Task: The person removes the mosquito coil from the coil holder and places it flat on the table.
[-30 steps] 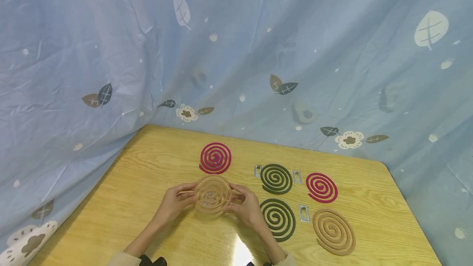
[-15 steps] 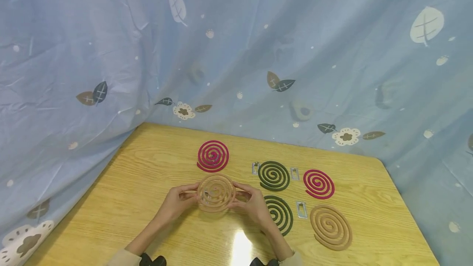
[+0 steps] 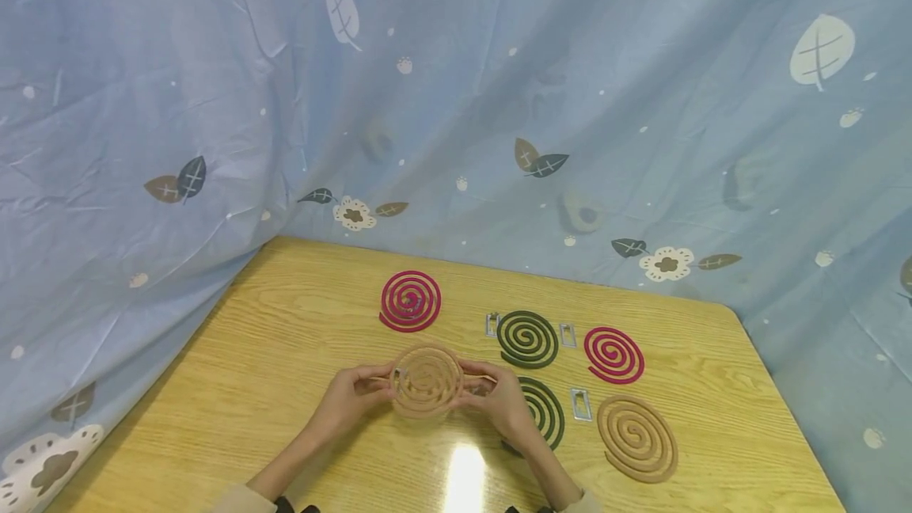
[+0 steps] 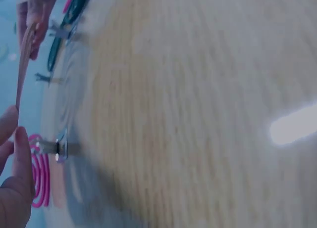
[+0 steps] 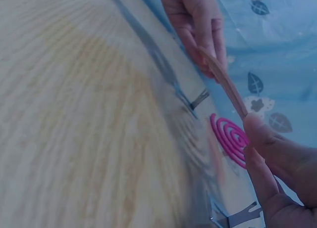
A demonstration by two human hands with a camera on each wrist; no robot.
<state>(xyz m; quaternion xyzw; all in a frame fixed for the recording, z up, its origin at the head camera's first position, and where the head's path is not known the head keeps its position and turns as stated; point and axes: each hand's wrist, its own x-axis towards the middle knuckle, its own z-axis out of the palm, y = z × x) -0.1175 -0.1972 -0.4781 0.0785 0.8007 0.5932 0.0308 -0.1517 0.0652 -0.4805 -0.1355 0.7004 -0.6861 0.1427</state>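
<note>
In the head view, a tan mosquito coil (image 3: 427,375) is held between both hands. My left hand (image 3: 349,398) pinches its left edge between thumb and fingers, and my right hand (image 3: 506,402) pinches the right edge the same way. Seen edge-on in the left wrist view, the coil (image 4: 24,65) is above the tabletop, slightly bowed. A small metal coil stand (image 4: 60,146) with an upright prong is on the table near it. Just beyond the hands lies a pink mosquito coil (image 3: 410,301), with a bit of metal showing at its middle.
To the right lie a green coil (image 3: 525,336), another green coil (image 3: 545,410) partly covered by my right arm, a pink coil (image 3: 613,353) and a tan coil (image 3: 632,430). Metal stands (image 3: 580,417) sit among them. Blue patterned cloth (image 3: 456,101) hangs behind the wooden table (image 3: 285,323).
Both hands have shifted a little to the right with the tan coil between them, and lately slightly toward the body. The head view has tilted slightly; the other coils stay put.
</note>
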